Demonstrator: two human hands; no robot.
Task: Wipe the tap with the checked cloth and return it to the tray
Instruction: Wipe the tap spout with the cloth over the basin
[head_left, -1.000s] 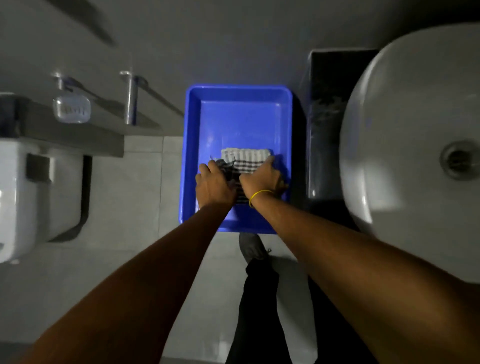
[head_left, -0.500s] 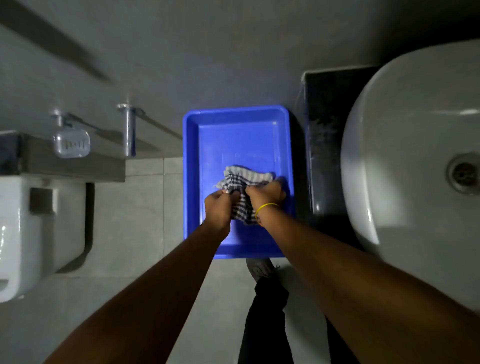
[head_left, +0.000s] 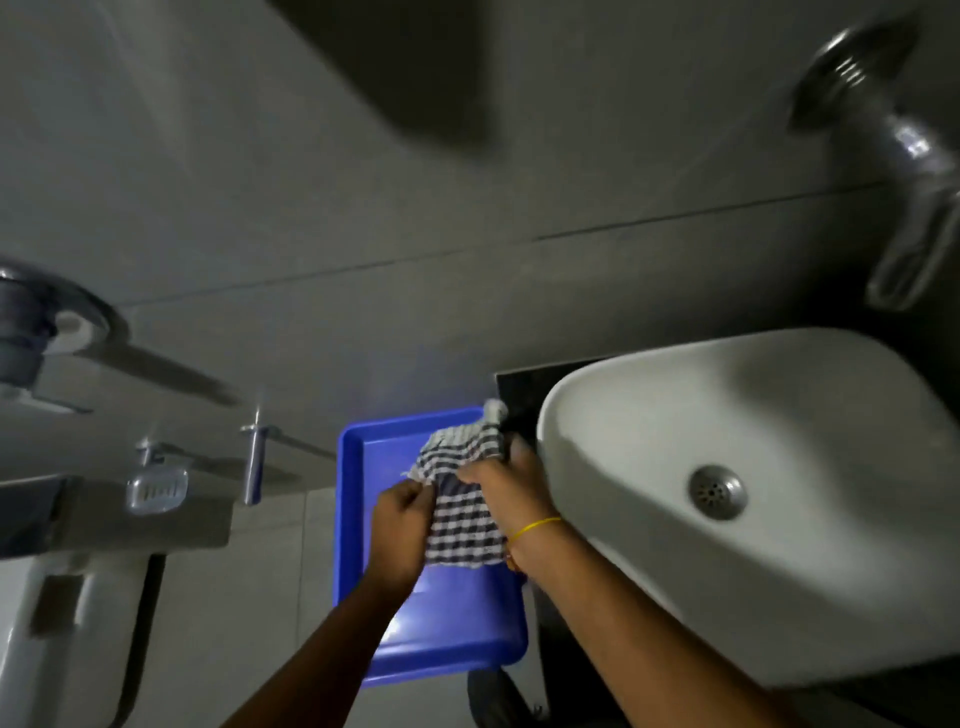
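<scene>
A: Well, what's nearest us?

B: Two bare arms reaching down and forward. The left hand (head_left: 402, 506) is pinched shut on the left edge of the cloth (head_left: 460, 512), and the right hand (head_left: 501, 480) is closed over its upper right part. A yellow band (head_left: 535, 527) sits on the right wrist.

A: So the cloth is off the tray?

B: I'd say so. It hangs between the two hands, bunched at the top, its lower edge loose above the tray (head_left: 441, 654). Nothing else lies in the tray that I can see.

A: And the tray itself?

B: It's blue and sits low, just left of the basin (head_left: 779, 415), which rests on a dark surface (head_left: 514, 389). The right hand is almost against the basin's rim.

A: Where's the tap, then?

B: Up on the wall, far right, above the basin: a chrome tap (head_left: 914, 171), blurred, and well apart from the cloth.

A: How far along are we?

B: Early, by my reckoning. The cloth is picked up, but no wiping is under way. What's left is to carry it up and right to the tap, rub the metal over, then lay it back in the tray.

A: Anything else over there?

B: A soap dish (head_left: 156, 488) and a small wall fitting (head_left: 254, 457) off to the left. Neither matters here.
</scene>
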